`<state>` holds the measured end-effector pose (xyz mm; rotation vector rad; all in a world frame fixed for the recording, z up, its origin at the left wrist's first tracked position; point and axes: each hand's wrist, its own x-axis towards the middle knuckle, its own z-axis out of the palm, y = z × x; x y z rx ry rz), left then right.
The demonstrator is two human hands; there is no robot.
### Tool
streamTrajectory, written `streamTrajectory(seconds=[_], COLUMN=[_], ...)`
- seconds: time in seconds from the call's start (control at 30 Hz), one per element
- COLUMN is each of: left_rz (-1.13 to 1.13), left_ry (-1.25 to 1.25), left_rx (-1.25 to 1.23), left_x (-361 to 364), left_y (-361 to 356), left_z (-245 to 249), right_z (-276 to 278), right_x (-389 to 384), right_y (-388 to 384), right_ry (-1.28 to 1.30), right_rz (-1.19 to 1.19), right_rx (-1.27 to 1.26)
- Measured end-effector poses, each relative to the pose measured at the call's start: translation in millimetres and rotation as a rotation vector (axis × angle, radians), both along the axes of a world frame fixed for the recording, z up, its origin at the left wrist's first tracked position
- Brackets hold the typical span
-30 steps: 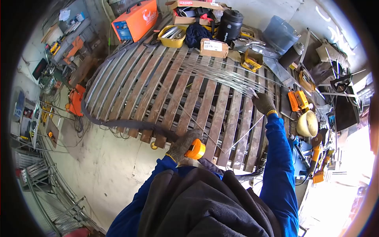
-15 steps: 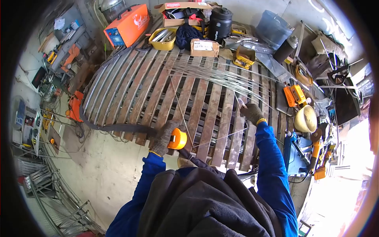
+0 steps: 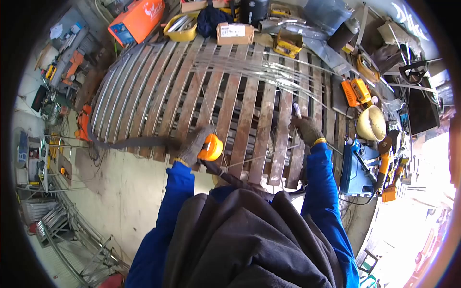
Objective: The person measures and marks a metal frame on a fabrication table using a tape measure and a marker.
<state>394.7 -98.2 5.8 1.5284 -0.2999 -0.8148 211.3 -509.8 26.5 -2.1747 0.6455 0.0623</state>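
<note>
My left hand (image 3: 194,145), in a grey-brown work glove, is closed around an orange tape measure (image 3: 211,148) near the table's front edge. Gloved as well, my right hand (image 3: 309,129) grips a white marker (image 3: 297,110) that points away from me over the slats. Between both hands, thin metal rods (image 3: 259,157) cross the slatted table (image 3: 244,129). Farther back, a bundle of long thin rods (image 3: 269,74) lies across the slats. A dark strap or hose (image 3: 134,154) runs leftward from beside my left hand.
An orange welding machine (image 3: 139,21), a yellow tub (image 3: 181,29) and a cardboard box (image 3: 235,34) stand at the back. To the right are a battery charger (image 3: 356,92), a cream bowl or helmet (image 3: 370,123), a blue tool case (image 3: 357,165) and an angle grinder (image 3: 385,158).
The camera view has shifted, so the table's far items sit higher. The tape measure has turned and risen in view with my left hand. My right hand and the marker have tilted slightly.
</note>
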Motion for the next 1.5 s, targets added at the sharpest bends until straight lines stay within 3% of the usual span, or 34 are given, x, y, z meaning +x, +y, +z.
streamTrajectory(seconds=[0.03, 0.07, 0.17, 0.2, 0.27, 0.37, 0.43, 0.6, 0.77, 0.83, 0.87, 1.0, 1.17, 1.27, 1.3, 1.37, 1.43, 1.47, 1.5], left_rz=[-0.042, -0.005, -0.030, -0.058, -0.021, 0.007, -0.023, -0.040, -0.006, -0.078, 0.005, -0.115, -0.218, -0.159, -0.087, -0.019, 0.104, 0.123, 0.061], left_ry=[0.052, -0.080, -0.173, -0.093, -0.066, -0.144, -0.303, -0.261, -0.275, -0.572, -0.303, -0.451, -0.530, -0.386, -0.358, -0.332, -0.220, -0.198, -0.319], left_rx=[0.075, 0.039, 0.110, 0.204, 0.203, 0.157, 0.107, 0.162, 0.163, 0.049, 0.143, 0.126, 0.080, 0.052, 0.141, 0.228, 0.336, 0.269, 0.312], left_x=[2, 4, 17, 14, 12, 9, 3, -5, 9, 19, 16, 34, 84, 128, 138, 145, 143, 142, 142], left_y=[-2, -7, -20, -27, -27, -18, -10, -7, -8, -14, -12, -3, -17, -37, -44, -48, -40, -32, -22], left_z=[-2, -6, -22, 5, 10, 5, 27, 81, 80, 89, 96, 101, 79, 38, 23, 11, -3, -12, -11], right_z=[5, 12, -5, -2, 11, 25, 32, 67, 56, 52, 51, 66, 51, 0, -26, -34, -27, -28, -15], right_x=[5, 11, 5, 6, 12, 14, 9, 1, -3, -5, -7, -10, 18, 44, 52, 59, 57, 52, 49], right_y=[5, 10, 1, 1, 3, 5, 10, 21, 22, 29, 32, 47, 35, 23, 19, 21, 31, 32, 35], right_ry=[0.066, 0.121, -0.190, -0.187, 0.056, 0.104, 0.058, 0.061, 0.037, 0.021, 0.008, -0.079, 0.004, -0.037, -0.085, -0.134, 0.001, -0.053, 0.006], right_rz=[-0.144, -0.312, 0.052, 0.057, -0.096, -0.124, -0.109, -0.106, -0.141, -0.168, -0.199, -0.228, -0.231, -0.254, -0.226, -0.202, -0.189, -0.162, -0.188], right_rx=[0.197, 0.376, 0.129, 0.130, 0.089, 0.045, 0.053, 0.127, 0.147, 0.182, 0.217, 0.249, 0.182, 0.169, 0.038, -0.094, -0.203, -0.259, -0.138])
